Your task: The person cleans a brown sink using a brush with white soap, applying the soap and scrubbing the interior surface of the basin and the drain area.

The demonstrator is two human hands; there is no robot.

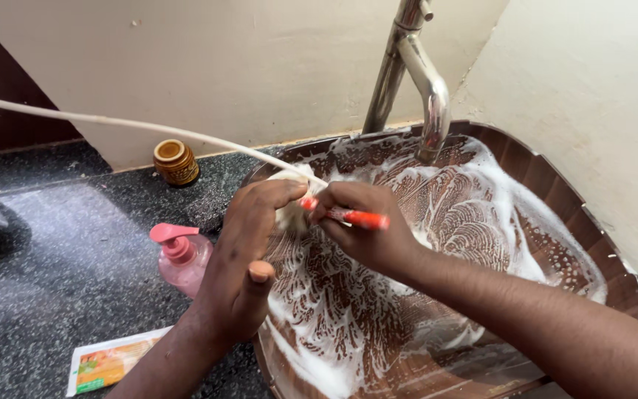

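Right hand (367, 233) grips an orange-handled brush (348, 216) over the foamy basin (555, 192). Left hand (249, 258), fingers together, apparently holds a pale sponge (289, 210) at the brush tip.

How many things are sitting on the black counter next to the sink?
3: a pink soap bottle beside the sink, a small brown pot by the wall, and a packet at the bottom. A dark thing at the left edge is cut off.
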